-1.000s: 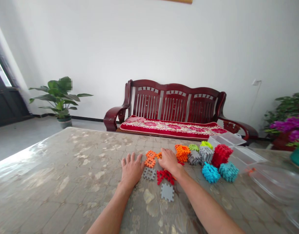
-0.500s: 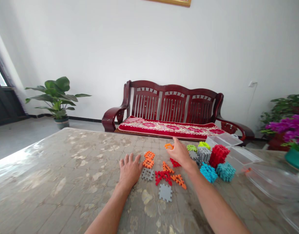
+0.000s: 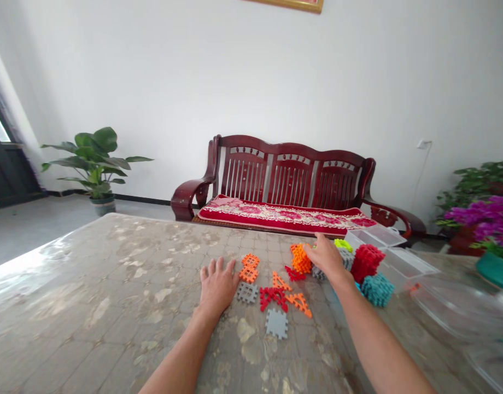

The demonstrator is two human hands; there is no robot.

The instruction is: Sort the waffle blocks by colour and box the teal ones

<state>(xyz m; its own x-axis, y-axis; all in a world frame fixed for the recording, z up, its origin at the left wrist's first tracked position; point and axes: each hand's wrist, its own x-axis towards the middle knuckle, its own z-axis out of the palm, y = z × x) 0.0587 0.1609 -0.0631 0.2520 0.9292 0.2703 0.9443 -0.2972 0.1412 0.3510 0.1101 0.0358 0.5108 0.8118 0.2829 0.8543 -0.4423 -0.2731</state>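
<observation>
- Landmark: the orange stack (image 3: 303, 260) of toothed pieces, on the table (image 3: 153, 306); its long axis is hard to tell.
- The right hand (image 3: 327, 255) is just right of the orange stack, much the nearer hand, its fingertips pointing at it; the stack lies to its left. A speck of green shows by the fingertips, but whether they grip anything I cannot tell.
- The left hand (image 3: 219, 283) is well left of the orange stack, palm down, fingers apart, gripping nothing visible. Nearest it are two orange window tiles (image 3: 249, 273) and a grey window tile (image 3: 247, 293).
- Nearer the wearer than the orange stack lie orange triangles, a red arch and a plain grey tile (image 3: 276, 323).
- Right of it, past the hand: a red stack (image 3: 367, 261) and a teal stack (image 3: 378, 290).
- Farther right: a clear box (image 3: 415, 264) and a clear tub (image 3: 452, 306); contents can't be made out.
</observation>
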